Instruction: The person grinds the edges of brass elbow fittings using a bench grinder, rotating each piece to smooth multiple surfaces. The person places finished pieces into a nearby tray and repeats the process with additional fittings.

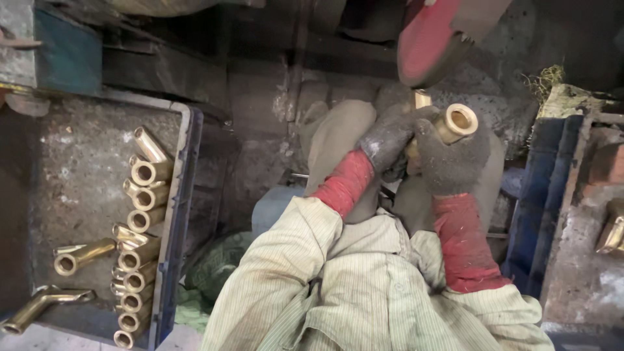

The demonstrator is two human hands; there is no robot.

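- Grimy workshop floor point(260, 117); tray point(179, 214) of brass pipes point(140, 247) well left of my grip.
- My gloved left hand point(390, 133) and right hand point(448, 159) both clasp one brass fitting point(455, 122), raised beneath a red wheel point(426, 39).

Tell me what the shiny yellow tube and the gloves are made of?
The bent golden tube looks like brass: yellow metal with a bright, polished sheen. The dark grey gloves with red cuffs on the left hand and right hand look like knitted fabric, fuzzy, dull and grimy.
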